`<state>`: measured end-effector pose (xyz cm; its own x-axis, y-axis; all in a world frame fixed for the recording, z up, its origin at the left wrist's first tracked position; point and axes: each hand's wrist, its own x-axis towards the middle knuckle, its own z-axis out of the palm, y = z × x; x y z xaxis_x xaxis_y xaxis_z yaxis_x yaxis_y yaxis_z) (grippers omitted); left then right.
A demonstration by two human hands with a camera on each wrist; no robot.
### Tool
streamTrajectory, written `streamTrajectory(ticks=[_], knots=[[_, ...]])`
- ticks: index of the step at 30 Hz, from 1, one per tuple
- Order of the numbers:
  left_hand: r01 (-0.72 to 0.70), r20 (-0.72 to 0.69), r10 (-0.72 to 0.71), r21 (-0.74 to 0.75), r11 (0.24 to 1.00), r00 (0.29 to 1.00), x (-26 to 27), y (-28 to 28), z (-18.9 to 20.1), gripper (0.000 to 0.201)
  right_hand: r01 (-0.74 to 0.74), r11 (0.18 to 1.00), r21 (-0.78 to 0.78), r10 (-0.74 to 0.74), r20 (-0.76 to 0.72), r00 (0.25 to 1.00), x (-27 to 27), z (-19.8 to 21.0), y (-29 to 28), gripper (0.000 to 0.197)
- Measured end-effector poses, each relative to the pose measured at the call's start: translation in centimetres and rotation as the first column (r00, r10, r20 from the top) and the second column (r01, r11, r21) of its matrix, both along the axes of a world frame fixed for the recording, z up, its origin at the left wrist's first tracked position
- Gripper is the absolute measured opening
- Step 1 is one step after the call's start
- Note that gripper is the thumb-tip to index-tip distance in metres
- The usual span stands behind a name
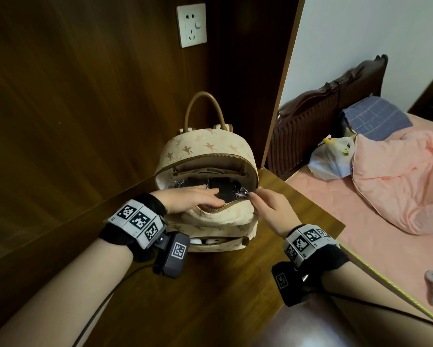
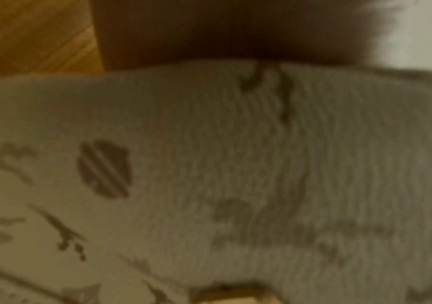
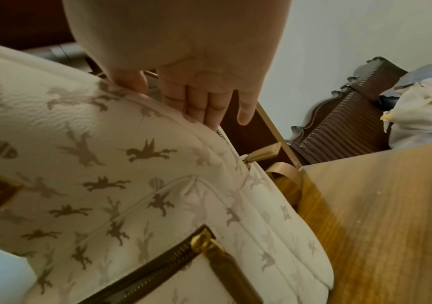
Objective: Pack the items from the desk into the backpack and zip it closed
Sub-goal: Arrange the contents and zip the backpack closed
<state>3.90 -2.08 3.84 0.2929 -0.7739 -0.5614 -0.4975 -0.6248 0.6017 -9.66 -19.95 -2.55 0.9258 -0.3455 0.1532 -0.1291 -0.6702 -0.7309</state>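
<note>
On the desk (image 1: 273, 246), left hand (image 1: 192, 197) lies flat in the backpack (image 1: 205, 151); right hand (image 1: 270, 205) fingers (image 1: 256, 195) pinch its rim.

Dim, warm indoor light; left wrist view badly blurred (nearly all smear), head view bends at edges

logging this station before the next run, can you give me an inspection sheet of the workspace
surface: wooden desk, bare wood around the bag
job's things: backpack upright, main compartment unzipped, black wrapped item inside; front pocket also open
clutter: nothing seen on the desk
grips: left hand flat, reaching into the opening; right hand pinching at the opening's right edge
cables: black cable from the left wrist
surroundings: wall socket, bed with plastic bag
</note>
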Motion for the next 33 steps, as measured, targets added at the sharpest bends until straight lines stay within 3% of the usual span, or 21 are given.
streamTrajectory(ticks=[4, 7, 10, 13, 15, 17, 20, 22, 25, 28, 33], knots=[[0.078, 0.072, -0.081, 0.033, 0.996, 0.994, -0.3, -0.1, 0.2, 0.079, -0.008, 0.999, -0.044, 0.008, 0.001, 1.000, 0.6, 1.5, 0.5, 0.044], [0.125, 0.196, -0.125, 0.015, 0.992, 0.973, -0.8, -0.2, -0.4, 0.084, -0.054, 0.999, -0.001, 0.054, 0.027, 0.998, 1.2, 3.4, 0.9, 0.036], [0.190, 0.322, -0.173, -0.021, 0.982, 0.931, -1.1, 0.0, -1.3, 0.077, -0.120, 0.990, -0.069, 0.116, -0.065, 0.991, 2.3, 3.9, 0.9, 0.033], [0.011, 0.191, 0.018, -0.146, 0.989, 0.981, -1.3, 1.0, -1.2, 0.078, -0.180, 0.982, -0.062, 0.164, -0.204, 0.965, 2.9, 3.8, 1.8, 0.036], [-0.142, 0.064, 0.166, -0.278, 0.950, 0.984, -0.9, 1.4, -0.8, 0.073, -0.195, 0.981, -0.023, 0.188, -0.179, 0.966, 3.0, 3.5, 2.2, 0.035], [-0.184, 0.047, 0.210, -0.328, 0.927, 0.977, -0.2, 1.7, -0.2, 0.070, -0.270, 0.962, -0.038, 0.248, -0.295, 0.923, 3.2, 3.4, 2.1, 0.037], [-0.124, 0.181, 0.180, -0.280, 0.952, 0.967, 1.5, 1.6, 0.4, 0.046, -0.268, 0.963, -0.021, 0.242, -0.361, 0.901, 3.7, 3.5, 1.3, 0.046], [-0.103, 0.241, 0.169, -0.262, 0.959, 0.956, 2.4, 1.0, 0.9, 0.044, -0.218, 0.975, 0.033, 0.213, -0.389, 0.896, 4.1, 3.6, 1.3, 0.047], [-0.023, 0.348, 0.099, -0.217, 0.976, 0.932, 2.6, -0.7, 0.8, 0.041, -0.276, 0.961, -0.002, 0.249, -0.424, 0.871, 4.3, 3.5, 1.5, 0.041], [0.026, 0.382, 0.028, -0.137, 0.990, 0.924, 2.5, -1.6, -0.4, 0.046, -0.207, 0.978, 0.020, 0.202, -0.320, 0.926, 4.2, 3.9, 1.1, 0.030], [0.109, 0.402, -0.110, 0.026, 0.994, 0.909, 2.6, -1.5, -2.0, 0.066, -0.054, 0.978, -0.201, -0.007, -0.290, 0.957, 4.2, 3.2, 0.1, 0.041]])
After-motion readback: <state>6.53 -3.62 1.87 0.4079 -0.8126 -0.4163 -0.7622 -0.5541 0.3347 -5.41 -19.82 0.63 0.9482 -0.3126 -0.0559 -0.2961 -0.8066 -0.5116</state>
